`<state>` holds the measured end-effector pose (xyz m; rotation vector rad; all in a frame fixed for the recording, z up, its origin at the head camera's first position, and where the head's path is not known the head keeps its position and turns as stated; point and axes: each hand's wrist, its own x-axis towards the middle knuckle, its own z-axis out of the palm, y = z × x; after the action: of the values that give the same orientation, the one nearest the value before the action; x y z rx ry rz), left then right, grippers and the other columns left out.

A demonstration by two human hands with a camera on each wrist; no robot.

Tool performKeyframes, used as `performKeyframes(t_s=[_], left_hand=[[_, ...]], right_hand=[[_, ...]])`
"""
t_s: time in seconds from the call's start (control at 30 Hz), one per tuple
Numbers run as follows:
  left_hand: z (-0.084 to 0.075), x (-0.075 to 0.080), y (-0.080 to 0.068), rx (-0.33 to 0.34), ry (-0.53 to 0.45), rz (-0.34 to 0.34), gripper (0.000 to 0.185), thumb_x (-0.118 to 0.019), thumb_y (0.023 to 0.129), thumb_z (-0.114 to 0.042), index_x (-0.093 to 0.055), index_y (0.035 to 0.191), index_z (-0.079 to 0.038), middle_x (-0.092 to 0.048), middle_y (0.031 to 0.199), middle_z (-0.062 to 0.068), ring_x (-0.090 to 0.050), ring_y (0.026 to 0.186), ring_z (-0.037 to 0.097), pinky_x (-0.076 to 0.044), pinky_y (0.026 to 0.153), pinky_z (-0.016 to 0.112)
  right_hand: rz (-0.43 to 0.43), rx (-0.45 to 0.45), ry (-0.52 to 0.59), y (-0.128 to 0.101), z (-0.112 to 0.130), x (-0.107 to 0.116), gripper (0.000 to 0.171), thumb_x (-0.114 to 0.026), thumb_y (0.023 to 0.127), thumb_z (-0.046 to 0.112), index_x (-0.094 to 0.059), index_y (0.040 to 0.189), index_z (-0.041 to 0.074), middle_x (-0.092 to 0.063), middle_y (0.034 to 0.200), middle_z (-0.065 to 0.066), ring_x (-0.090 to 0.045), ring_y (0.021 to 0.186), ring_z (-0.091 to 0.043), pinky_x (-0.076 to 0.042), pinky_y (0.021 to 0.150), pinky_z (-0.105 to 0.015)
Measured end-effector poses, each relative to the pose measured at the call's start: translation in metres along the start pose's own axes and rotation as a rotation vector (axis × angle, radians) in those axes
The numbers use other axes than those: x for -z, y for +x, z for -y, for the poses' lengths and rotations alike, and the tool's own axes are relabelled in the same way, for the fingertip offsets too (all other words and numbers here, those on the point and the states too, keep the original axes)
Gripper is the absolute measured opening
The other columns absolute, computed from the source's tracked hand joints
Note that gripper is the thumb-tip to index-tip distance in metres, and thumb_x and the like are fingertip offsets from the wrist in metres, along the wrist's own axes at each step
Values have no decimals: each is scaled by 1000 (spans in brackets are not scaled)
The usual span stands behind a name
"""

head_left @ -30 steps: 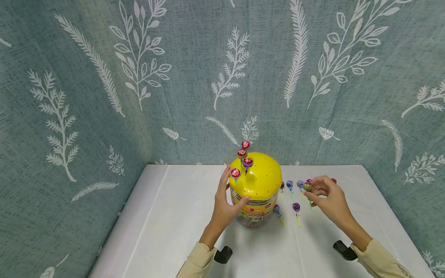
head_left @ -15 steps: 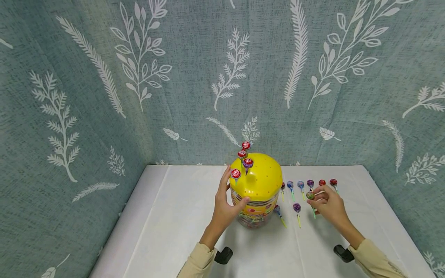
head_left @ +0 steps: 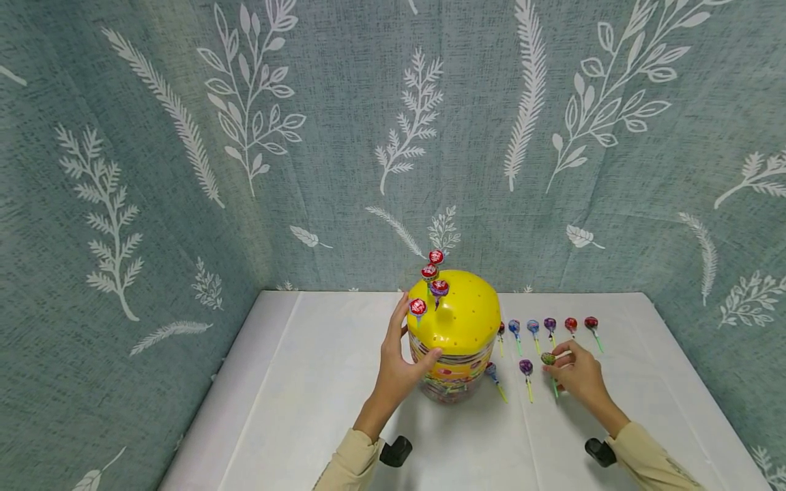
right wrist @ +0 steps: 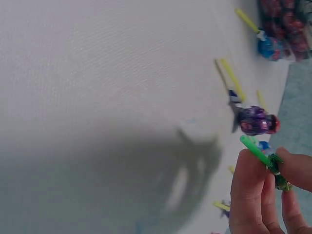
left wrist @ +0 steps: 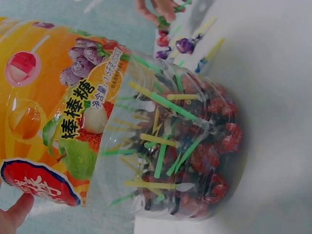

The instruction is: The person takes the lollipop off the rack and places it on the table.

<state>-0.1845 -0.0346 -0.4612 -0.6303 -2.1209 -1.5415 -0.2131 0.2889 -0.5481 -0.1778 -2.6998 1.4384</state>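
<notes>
A clear candy jar (head_left: 453, 375) with a yellow lid (head_left: 469, 314) stands on the table. My left hand (head_left: 396, 361) grips its left side, thumb at the front. Lollipops fill the jar's bottom (left wrist: 195, 146) in the left wrist view, their green and yellow sticks showing. Several wrapped lollipops, one of them red (head_left: 418, 307), stand in the holed lid. Right of the jar, my right hand (head_left: 580, 375) pinches a green-wrapped lollipop (head_left: 548, 359); its green stick (right wrist: 254, 149) points away from the fingers in the right wrist view.
A row of several lollipops, including a blue one (head_left: 514, 326) and a dark red one (head_left: 591, 322), lies behind the right hand. Nearer are a purple lollipop (head_left: 526, 368) and a blue one (head_left: 492, 371) beside the jar. Patterned fabric (head_left: 344, 170) surrounds the white table (head_left: 307, 382).
My right hand has come toward the table's front with the green lollipop, uncovering the right end of the back row. The left hand and jar have stayed put.
</notes>
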Motion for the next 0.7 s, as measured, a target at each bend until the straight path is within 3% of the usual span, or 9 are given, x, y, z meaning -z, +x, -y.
performKeyframes(t_s=[0.27, 0.5, 0.7], left_hand=[[2, -1, 0, 2, 6, -2, 78, -71, 81, -17, -29, 145, -2, -23, 154, 12, -30, 137, 26, -38, 99, 54], [35, -8, -3, -10, 15, -4, 82, -70, 82, -35, -25, 149, -17, -20, 156, 4, -28, 139, 22, -38, 100, 52], [40, -8, -4, -12, 7, -2, 83, -70, 82, -37, -24, 149, -20, -20, 156, 4, -28, 138, 21, -38, 100, 52]], right_hand=[[9, -43, -62, 5, -11, -8, 30, -73, 77, 2, -50, 96, -4, -58, 70, -9, -55, 48, -17, -48, 42, -29], [-14, 1, -134, 5, -17, -12, 29, -73, 76, 5, -52, 94, -5, -57, 68, -8, -52, 51, -16, -44, 43, -30], [-9, 5, -175, 5, -18, -14, 28, -71, 77, 5, -50, 94, -4, -54, 67, -7, -50, 51, -16, -41, 46, -30]])
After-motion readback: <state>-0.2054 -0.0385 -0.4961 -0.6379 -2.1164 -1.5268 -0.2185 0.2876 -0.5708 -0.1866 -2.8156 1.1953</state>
